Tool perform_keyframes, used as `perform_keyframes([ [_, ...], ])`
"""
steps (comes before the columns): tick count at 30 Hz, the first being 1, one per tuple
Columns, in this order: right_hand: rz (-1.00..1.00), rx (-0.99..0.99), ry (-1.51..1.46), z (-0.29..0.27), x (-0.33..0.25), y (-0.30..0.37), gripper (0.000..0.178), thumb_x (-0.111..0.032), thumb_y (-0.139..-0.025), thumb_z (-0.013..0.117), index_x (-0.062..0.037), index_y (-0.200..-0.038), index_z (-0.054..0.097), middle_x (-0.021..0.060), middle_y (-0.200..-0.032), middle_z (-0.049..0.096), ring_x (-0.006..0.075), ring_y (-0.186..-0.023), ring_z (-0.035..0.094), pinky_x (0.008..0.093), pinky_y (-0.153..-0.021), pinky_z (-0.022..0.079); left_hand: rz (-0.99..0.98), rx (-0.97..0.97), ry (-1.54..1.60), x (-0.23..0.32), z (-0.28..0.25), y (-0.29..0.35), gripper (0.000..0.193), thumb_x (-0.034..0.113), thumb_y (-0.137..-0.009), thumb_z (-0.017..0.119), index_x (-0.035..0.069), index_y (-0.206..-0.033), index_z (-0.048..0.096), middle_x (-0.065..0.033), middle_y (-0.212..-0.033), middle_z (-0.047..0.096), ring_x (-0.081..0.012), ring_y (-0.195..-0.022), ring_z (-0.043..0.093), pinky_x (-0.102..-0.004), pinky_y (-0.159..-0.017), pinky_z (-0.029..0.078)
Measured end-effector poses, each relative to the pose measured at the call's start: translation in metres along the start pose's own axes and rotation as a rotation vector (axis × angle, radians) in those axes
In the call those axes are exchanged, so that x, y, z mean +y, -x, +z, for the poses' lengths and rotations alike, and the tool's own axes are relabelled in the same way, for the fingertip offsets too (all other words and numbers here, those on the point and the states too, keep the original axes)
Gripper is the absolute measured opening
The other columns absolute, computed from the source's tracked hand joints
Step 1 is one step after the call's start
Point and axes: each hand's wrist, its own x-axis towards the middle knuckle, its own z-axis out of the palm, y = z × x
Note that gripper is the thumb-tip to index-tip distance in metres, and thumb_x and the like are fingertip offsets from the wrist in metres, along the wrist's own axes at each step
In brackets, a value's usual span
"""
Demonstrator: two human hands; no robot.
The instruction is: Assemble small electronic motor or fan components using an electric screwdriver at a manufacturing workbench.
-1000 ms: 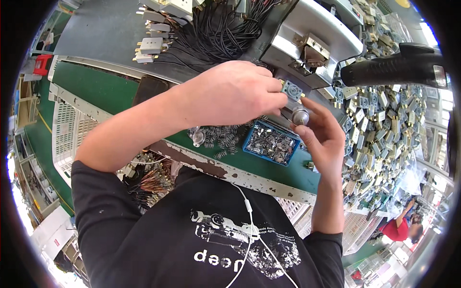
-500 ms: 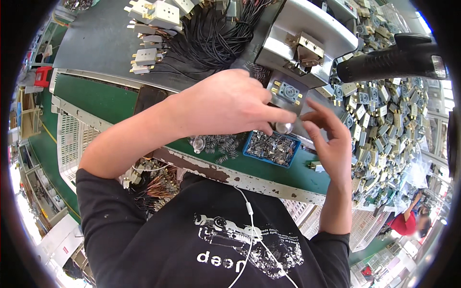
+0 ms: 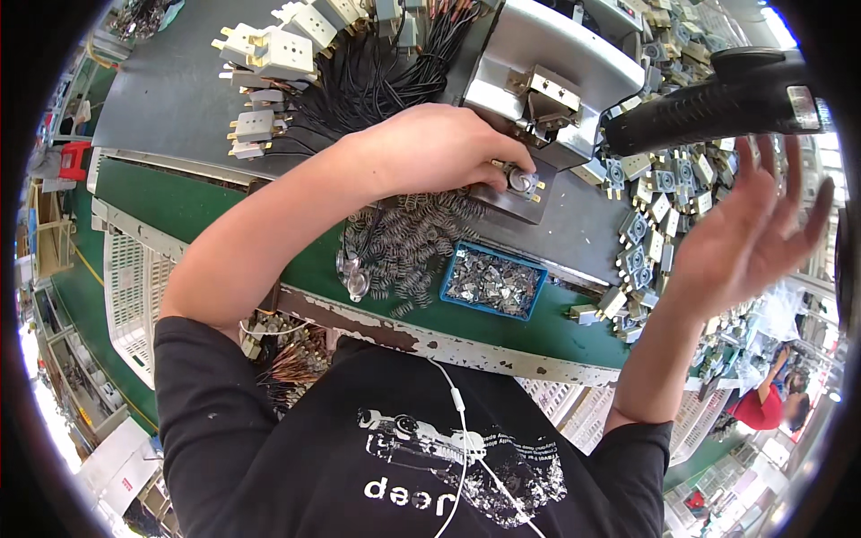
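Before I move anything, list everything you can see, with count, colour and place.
Bench: one, green and dark grey, across the middle
Tray: one, blue, near the bench edge
Metal bits: many, silver, inside the tray
Springs: many, grey, heaped left of the tray
Machine: one, silver, top centre
Socket piece: one, grey with brass prongs, just below the machine
Cables: many, black, left of the machine
Plug housings: many, cream and grey, right, more upper left
Handle: one, black, upper right
Co-worker: one, red top, far right
Distant items: too small to count
Shirt: one, black, lower centre
Left hand: one, bare, at the socket piece
Right hand: one, bare, spread, right
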Motion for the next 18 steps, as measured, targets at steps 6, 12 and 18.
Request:
perform_keyframes([
  [6,0.368,-0.297,-0.337,0.030,0.017,-0.035,0.045,-0.006,-0.094,0.070,0.0072,-0.131,0.049,0.0243,-0.115,0.070,0.0242,-0.087,0.072,0.0337,-0.087,0.056,-0.043,-0.031,-0.053,0.007,0.000,0.002,0.033,0.026,-0.093,0.066,0.024,-0.126,0.067,-0.0071,-0.095,0.073,-0.0293,-0.091,0.071,-0.0426,-0.078,0.056],
  [12,0.085,-0.439,-0.297,0.014,-0.010,-0.062,0.046,-0.005,-0.099,0.052,0.0062,-0.142,0.043,0.0357,-0.140,0.051,0.0438,-0.117,0.064,0.0475,-0.090,0.062,-0.009,-0.006,-0.071,0.006,0.002,0.000,0.032,0.026,-0.096,0.064,0.025,-0.127,0.066,-0.0079,-0.096,0.071,-0.0308,-0.090,0.069,-0.0417,-0.075,0.056],
  [18,0.163,-0.218,-0.692,0.036,-0.001,-0.051,0.028,-0.005,-0.099,0.056,0.0106,-0.122,0.055,0.0307,-0.119,0.064,0.0224,-0.082,0.067,0.0361,-0.063,0.053,-0.007,-0.034,-0.084,0.004,-0.001,0.002,0.033,0.026,-0.094,0.064,0.025,-0.127,0.066,-0.0073,-0.098,0.072,-0.0310,-0.093,0.069,-0.0413,-0.079,0.056],
])
